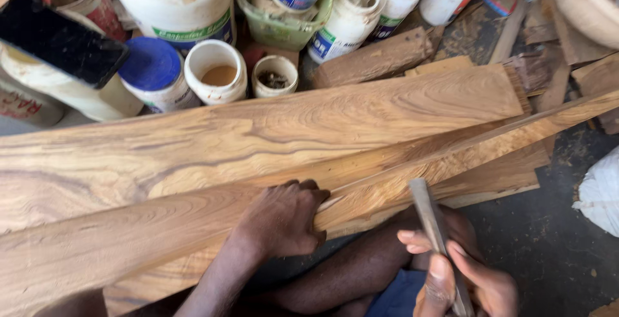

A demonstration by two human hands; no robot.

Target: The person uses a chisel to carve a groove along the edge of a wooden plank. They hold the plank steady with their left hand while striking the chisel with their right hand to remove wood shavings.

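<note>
My left hand [284, 217] grips the near edge of a long, narrow wooden plank [161, 227] that runs from the lower left up to the right edge. My right hand [461, 275] holds a slim grey metal tool [429, 217], like a file or chisel, with its tip resting against the plank's near edge. A wider plank with strong grain [258, 136] lies behind the narrow one. My legs show under the planks at the bottom.
Several plastic tubs and jars stand at the back: a blue-lidded tub [155, 72], an open white jar with brown liquid [217, 72], a small cup [275, 75], a green basket [277, 27]. A black phone [61, 40] lies top left. Wood offcuts [374, 59] lie at the right.
</note>
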